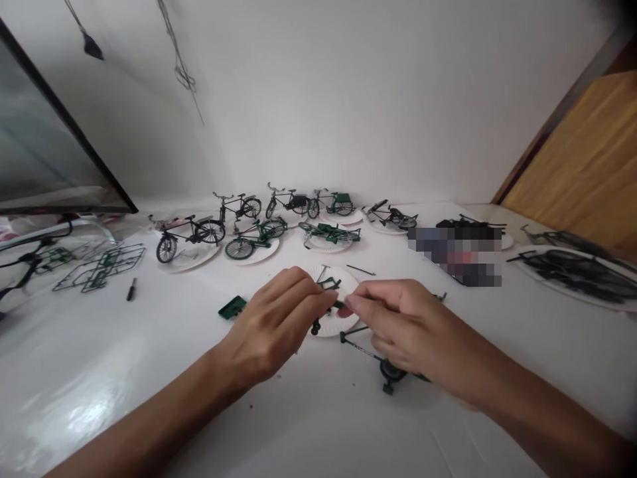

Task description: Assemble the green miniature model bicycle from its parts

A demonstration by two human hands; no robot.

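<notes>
My left hand [279, 322] and my right hand [405, 322] meet over a small white paper plate [343, 325], fingertips almost touching. Both pinch a small dark green part [340, 305], mostly covered by the fingers, so its exact kind is unclear. Thin green and metallic bits [327, 281] lie on the plate behind the fingertips. A little black piece [315, 326] shows beneath my left fingers. Under my right hand, partly hidden by it, rests a dark green model bicycle frame [363, 350]. Left of my left hand sits a green tray-like piece [231, 307].
Several model bicycles [192, 232] stand or lie on paper plates along the wall. Green sprue frames [99, 269] and a small black tool [131, 290] are at left. A thin rod [361, 269] lies behind my hands. At right, a plate [572, 292] carries dark bicycle parts.
</notes>
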